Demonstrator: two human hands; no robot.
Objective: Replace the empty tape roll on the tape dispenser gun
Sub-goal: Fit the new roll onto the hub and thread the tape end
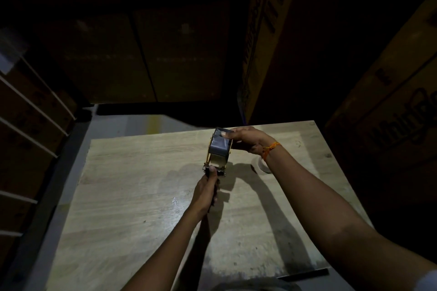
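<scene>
The tape dispenser gun (216,160) is held above the wooden table (142,196), near its far middle. My left hand (206,191) is wrapped around the gun's dark handle from below. A tape roll (220,146) sits on the gun's top, its face grey and shiny. My right hand (248,139) grips that roll from the right, thumb pressed on its upper edge. An orange thread is tied around my right wrist. Another pale roll (261,165) lies on the table, partly hidden behind my right forearm.
Large cardboard boxes (390,113) stand to the right and behind the table. Strapped boxes (30,113) are stacked on the left. A grey floor strip (132,123) shows beyond the table's far edge. The scene is very dark away from the table.
</scene>
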